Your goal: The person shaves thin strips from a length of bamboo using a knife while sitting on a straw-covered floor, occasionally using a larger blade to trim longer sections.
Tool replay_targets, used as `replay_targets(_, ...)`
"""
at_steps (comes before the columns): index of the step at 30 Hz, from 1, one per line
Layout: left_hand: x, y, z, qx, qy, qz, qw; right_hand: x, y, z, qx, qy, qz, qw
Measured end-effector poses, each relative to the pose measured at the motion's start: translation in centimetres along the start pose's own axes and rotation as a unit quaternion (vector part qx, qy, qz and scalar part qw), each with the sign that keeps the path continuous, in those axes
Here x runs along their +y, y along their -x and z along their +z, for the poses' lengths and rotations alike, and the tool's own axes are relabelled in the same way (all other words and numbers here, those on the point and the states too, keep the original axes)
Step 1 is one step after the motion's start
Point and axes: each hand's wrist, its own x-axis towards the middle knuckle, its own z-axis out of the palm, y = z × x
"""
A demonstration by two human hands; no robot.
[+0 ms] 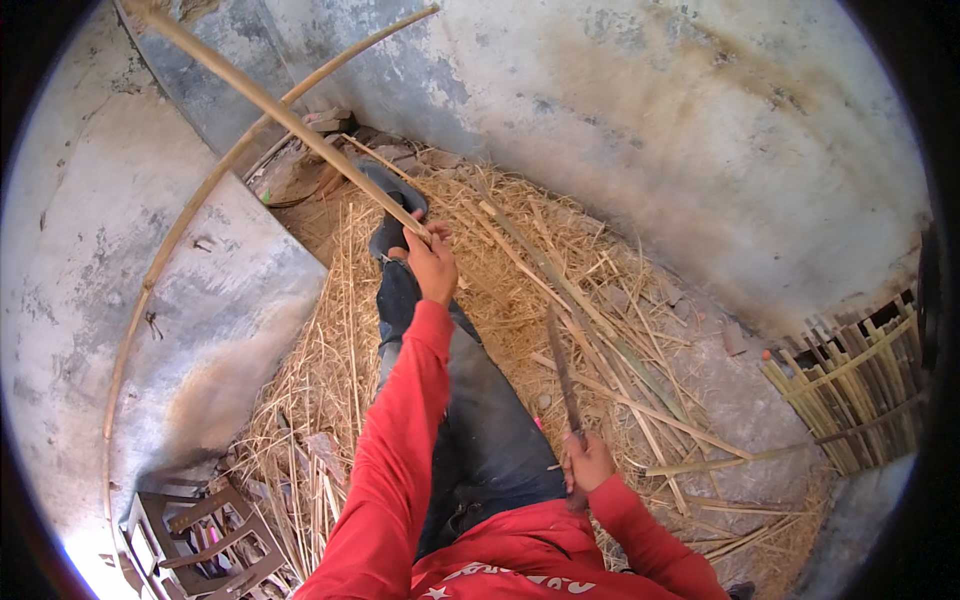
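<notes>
The left hand [433, 265] was closed round a long pale split-bamboo strip [290, 122], holding it outstretched and steady; the right hand [586, 463] gripped a dark long-bladed knife [562, 375], blade raised toward it.

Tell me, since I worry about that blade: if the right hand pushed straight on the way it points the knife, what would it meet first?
Probably the loose straw and split bamboo strips ahead. The right hand points the knife up and slightly left, beside the outstretched leg; depth is unclear.
</notes>
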Motion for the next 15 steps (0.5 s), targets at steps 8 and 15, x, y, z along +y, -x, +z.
replay_targets(8,19.8,-17.0,-3.0,-0.148,-0.1,0.269,0.946,0.9,-0.4,-0.1,-0.011,-0.046,0.027,0.999)
replay_targets(15,38.0,-21.5,-9.6,-0.29,-0.378,0.231,0.848,0.1,-1.2,0.6,-0.026,-0.03,0.018,0.999)
